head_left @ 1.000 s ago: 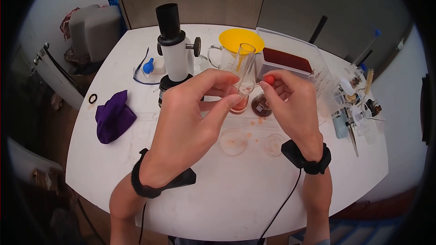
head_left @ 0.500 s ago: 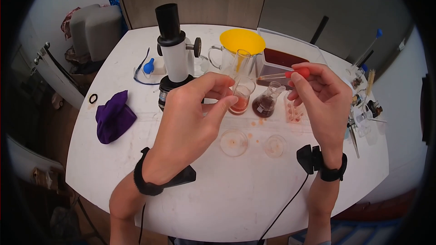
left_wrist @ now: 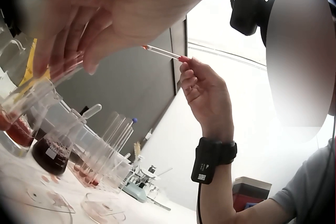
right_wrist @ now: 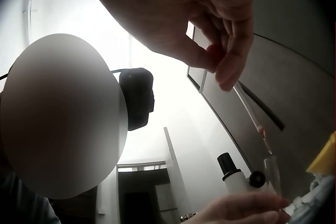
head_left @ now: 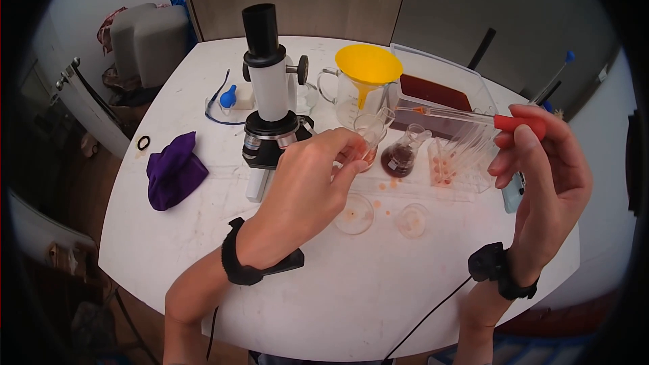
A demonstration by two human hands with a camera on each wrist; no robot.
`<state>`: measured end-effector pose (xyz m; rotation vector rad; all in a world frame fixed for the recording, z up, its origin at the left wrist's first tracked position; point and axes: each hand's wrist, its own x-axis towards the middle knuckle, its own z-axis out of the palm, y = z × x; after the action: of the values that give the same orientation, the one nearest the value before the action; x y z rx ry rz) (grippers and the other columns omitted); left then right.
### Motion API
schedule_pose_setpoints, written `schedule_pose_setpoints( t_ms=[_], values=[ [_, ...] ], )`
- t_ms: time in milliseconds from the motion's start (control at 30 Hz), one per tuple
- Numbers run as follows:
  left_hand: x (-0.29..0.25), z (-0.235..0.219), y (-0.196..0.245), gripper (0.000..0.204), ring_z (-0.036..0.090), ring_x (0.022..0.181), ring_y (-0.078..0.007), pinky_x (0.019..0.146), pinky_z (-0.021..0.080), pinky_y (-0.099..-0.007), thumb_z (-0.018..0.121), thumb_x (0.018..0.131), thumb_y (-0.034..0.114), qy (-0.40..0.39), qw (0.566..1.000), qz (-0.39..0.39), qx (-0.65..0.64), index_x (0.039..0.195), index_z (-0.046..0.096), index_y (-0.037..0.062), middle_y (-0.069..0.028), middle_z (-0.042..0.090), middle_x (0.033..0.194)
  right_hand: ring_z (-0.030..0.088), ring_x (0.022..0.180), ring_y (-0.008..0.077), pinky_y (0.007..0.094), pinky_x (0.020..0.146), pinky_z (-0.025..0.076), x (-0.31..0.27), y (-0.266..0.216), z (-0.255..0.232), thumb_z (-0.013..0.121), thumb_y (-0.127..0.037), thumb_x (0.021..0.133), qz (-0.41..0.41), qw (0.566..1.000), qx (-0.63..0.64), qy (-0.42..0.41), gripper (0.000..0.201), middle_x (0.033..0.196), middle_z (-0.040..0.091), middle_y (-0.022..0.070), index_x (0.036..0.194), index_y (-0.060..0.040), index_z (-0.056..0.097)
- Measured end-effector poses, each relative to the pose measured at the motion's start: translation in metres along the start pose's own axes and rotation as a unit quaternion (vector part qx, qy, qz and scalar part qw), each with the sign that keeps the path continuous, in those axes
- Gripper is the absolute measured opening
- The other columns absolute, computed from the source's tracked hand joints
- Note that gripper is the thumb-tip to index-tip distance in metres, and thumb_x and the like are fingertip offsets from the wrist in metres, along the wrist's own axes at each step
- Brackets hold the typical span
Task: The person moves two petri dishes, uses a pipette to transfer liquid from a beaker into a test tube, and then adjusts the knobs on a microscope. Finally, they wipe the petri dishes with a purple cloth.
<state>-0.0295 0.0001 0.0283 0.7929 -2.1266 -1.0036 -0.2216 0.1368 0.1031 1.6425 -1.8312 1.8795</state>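
Your left hand (head_left: 314, 179) pinched a clear tube (right_wrist: 272, 175), its lower part hidden by your fingers; what it held could not be made out. Your right hand (head_left: 551, 162) gripped the red bulb of the dropper (head_left: 501, 122), well apart on your right, its glass stem pointing left with a little orange-red liquid near the tip.

A beaker (head_left: 371, 154) of red liquid stood just beside your left fingers, partly covered by them. Right of it, the flask (head_left: 399, 161) held dark red liquid. Next came the rack (head_left: 443, 174) of tubes, reddish at their bottoms. Nearer you, the left dish (head_left: 353, 215) and right dish (head_left: 412, 221) bore faint orange traces.

Behind, a funnel (head_left: 369, 64) sat in the jug (head_left: 348, 103). In the left wrist view, glassware overlapped below your fingers, blurring its outlines, and the leftmost pieces were cut off.
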Motion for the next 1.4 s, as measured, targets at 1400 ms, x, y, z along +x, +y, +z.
schedule_pose_setpoints(
  t_ms=[1400],
  values=[
    [0.001, -0.014, 0.006, 0.022, 0.071, 0.095, -0.0153, 0.077, 0.061, -0.0268, 0.069, 0.096, 0.002, 0.069, 0.995, 0.041, -0.062, 0.116, 0.067, -0.0059, -0.0107, 0.073, 0.104, 0.069, 0.066, 0.0113, 0.0231, 0.060, 0.053, 0.005, 0.060, 0.072, 0.072, -0.003, 0.092, 0.131, 0.982, 0.008, -0.139, 0.013, 0.079, 0.072, 0.0099, 0.099, 0.0075, 0.070]
  ],
)
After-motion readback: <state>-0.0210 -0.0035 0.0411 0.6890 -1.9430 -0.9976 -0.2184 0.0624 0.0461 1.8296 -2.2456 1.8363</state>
